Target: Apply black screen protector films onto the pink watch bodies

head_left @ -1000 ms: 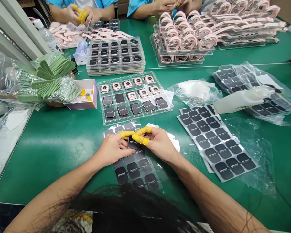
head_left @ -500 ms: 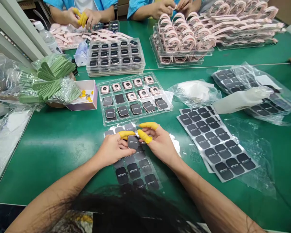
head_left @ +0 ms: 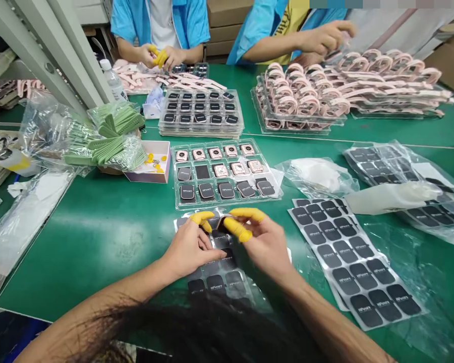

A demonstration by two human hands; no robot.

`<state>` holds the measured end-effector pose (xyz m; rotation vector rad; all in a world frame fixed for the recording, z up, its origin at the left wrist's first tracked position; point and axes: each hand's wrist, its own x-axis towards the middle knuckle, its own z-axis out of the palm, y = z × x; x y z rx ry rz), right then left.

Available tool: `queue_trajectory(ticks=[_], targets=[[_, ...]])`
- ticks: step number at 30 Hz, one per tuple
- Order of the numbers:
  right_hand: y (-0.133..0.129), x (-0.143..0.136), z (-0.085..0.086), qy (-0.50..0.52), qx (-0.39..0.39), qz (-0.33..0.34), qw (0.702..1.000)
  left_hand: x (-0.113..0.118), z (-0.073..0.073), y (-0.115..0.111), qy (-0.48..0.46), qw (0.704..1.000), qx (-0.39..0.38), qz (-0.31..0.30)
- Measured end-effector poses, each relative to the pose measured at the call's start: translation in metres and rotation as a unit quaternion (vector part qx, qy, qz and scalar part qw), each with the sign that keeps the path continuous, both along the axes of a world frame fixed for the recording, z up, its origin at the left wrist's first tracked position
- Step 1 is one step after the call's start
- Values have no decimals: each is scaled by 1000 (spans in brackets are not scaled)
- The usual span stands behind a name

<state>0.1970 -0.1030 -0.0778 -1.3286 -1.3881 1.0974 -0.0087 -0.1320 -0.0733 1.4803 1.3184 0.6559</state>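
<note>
Over a sheet of dark square HiFuture stickers (head_left: 215, 284), my right hand (head_left: 267, 242) pinches a small dark watch case (head_left: 221, 224) between finger and thumb. The case is turned nearly edge-on and partly hidden by the yellow finger cots. My left hand (head_left: 191, 247), also in yellow finger cots, is open beside it, thumb stretched over the sheet and fingertips close to the case. Just beyond my hands lies a clear tray (head_left: 227, 204) of watch cases, some pink with their sensor backs up, others dark with HiFuture faces.
More sticker sheets (head_left: 344, 249) and a white bottle (head_left: 393, 197) lie at right. Left are green straps (head_left: 115, 131) and a small box (head_left: 147, 176) with yellow bits. Stacked trays (head_left: 200, 132) and pink-strapped watches (head_left: 298, 101) stand behind. Two people in blue work across the table.
The watch case has passed from my left hand to my right and turned from face-up to edge-on. My left fingers have opened. The camera view has tilted up.
</note>
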Motion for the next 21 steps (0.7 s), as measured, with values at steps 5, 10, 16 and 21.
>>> queue_trajectory(ticks=[5,10,16,21], targets=[[115,-23,17,-161,95,34,982,14,-2,-17,235,893,308,-229],[167,-42,23,-322,162,82,929,25,26,-19,349,833,349,-251],[67,6,14,-221,238,-80,942,34,67,109,467,843,243,-114],[-6,12,-16,-120,155,24,980,61,72,207,478,819,217,-230]])
